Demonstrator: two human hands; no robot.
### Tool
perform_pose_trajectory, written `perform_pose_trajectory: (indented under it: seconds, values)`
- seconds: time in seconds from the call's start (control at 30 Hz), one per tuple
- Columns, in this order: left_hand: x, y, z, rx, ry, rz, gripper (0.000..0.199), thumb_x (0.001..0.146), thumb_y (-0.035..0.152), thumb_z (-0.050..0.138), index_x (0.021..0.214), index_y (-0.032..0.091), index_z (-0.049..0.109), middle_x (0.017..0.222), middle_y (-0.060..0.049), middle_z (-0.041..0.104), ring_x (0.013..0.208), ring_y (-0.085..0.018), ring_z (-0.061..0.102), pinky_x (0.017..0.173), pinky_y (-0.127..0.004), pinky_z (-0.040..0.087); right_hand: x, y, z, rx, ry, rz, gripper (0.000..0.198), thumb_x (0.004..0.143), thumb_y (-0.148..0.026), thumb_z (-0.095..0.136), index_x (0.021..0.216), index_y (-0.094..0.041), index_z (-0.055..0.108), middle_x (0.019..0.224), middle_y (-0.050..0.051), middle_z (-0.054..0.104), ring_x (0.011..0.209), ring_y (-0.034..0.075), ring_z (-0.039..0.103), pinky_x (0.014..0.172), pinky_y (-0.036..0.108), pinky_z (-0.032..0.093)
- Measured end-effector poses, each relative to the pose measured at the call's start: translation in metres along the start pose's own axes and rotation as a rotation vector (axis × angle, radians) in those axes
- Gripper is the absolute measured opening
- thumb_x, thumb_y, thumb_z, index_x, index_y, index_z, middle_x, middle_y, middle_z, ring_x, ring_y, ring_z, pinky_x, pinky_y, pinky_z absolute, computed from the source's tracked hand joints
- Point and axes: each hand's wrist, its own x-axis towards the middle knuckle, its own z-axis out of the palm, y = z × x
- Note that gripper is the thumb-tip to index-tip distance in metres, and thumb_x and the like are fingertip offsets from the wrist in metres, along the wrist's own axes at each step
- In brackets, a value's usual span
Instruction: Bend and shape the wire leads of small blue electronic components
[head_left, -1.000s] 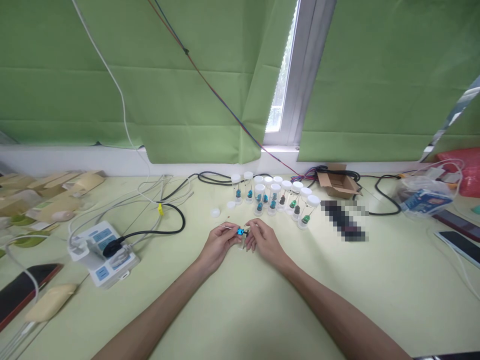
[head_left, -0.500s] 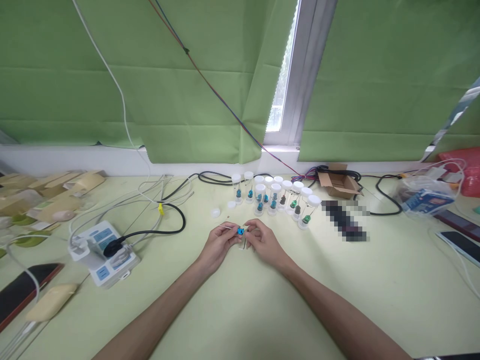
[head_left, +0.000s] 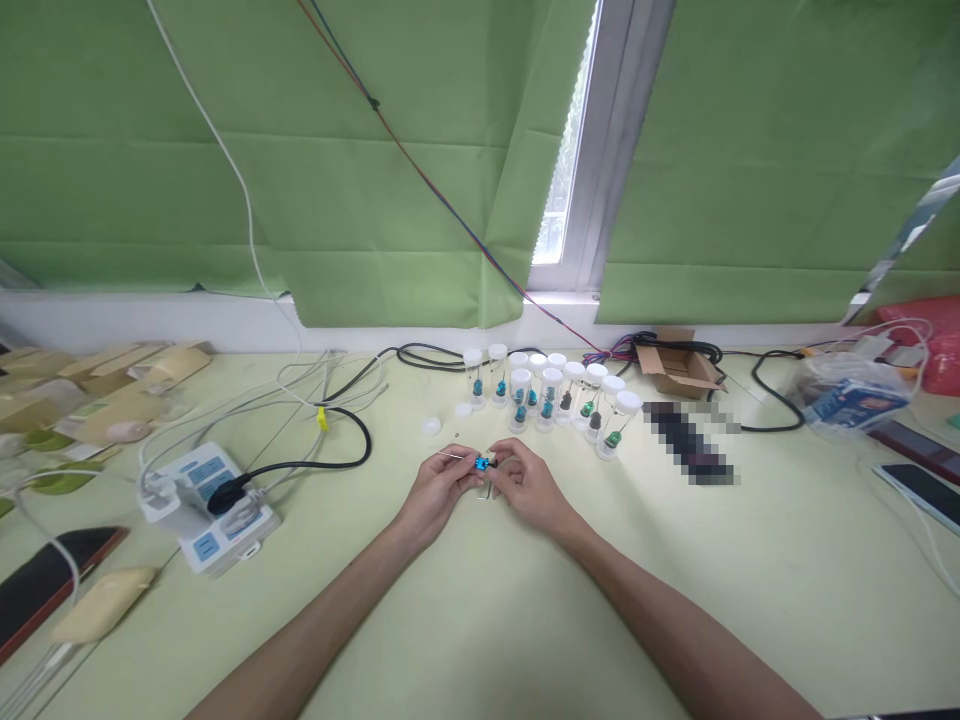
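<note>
My left hand (head_left: 439, 492) and my right hand (head_left: 525, 485) meet at the middle of the pale green table, fingertips pinched together on a small blue part (head_left: 481, 463) with a thin metal needle pointing left. A small clear tube seems to sit under my right fingers, mostly hidden. Just beyond the hands stands a cluster of several clear vials (head_left: 551, 395) with white caps, each holding a blue, green or dark needle tip. Two loose white caps (head_left: 430, 425) lie left of the cluster.
A white power strip (head_left: 202, 505) with a black plug and tangled cables lies to the left. An open cardboard box (head_left: 679, 368), a blurred dark object (head_left: 690, 443) and a plastic bag (head_left: 847, 395) sit to the right. Phones (head_left: 45, 580) lie at both table edges. Tan packets (head_left: 97, 385) are piled far left.
My right fingers have closed in slightly toward the blue part; otherwise both hands stay in the same spot.
</note>
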Motion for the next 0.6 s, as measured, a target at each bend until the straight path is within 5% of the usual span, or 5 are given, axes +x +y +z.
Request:
perform_pose_trajectory:
  seconds: [0.17,0.37,0.6]
  values:
    - [0.0010,-0.0017,-0.0006,-0.014,0.006,-0.013,0.016,0.072,0.023,0.075,0.079,0.013,0.066,0.076,-0.005,0.068,0.067,-0.013,0.063,0.070,-0.025,0.050,0.0022,0.0034,0.0008,0.027,-0.005,0.010,0.025,0.088,-0.042,0.050,0.100,-0.020,0.052,0.070,-0.002,0.055,0.053,0.012,0.057,0.050,0.024,0.045]
    - [0.0008,-0.0027,-0.0017,-0.006,-0.004,-0.005,0.017,0.072,0.024,0.075,0.080,0.013,0.066,0.076,-0.004,0.067,0.067,-0.012,0.062,0.070,-0.025,0.050,0.0003,0.0010,0.0006,-0.019,0.009,-0.003,0.025,0.085,-0.039,0.056,0.101,-0.020,0.053,0.094,0.004,0.058,0.060,0.011,0.060,0.055,0.025,0.048]
    - [-0.0003,-0.0011,-0.0006,-0.005,-0.001,-0.005,0.018,0.070,0.025,0.076,0.079,0.013,0.066,0.075,-0.004,0.067,0.066,-0.013,0.062,0.070,-0.025,0.050,0.0010,-0.0001,0.0004,0.005,-0.006,-0.004,0.024,0.084,-0.036,0.057,0.102,-0.020,0.053,0.089,0.002,0.057,0.058,0.011,0.059,0.056,0.026,0.048]
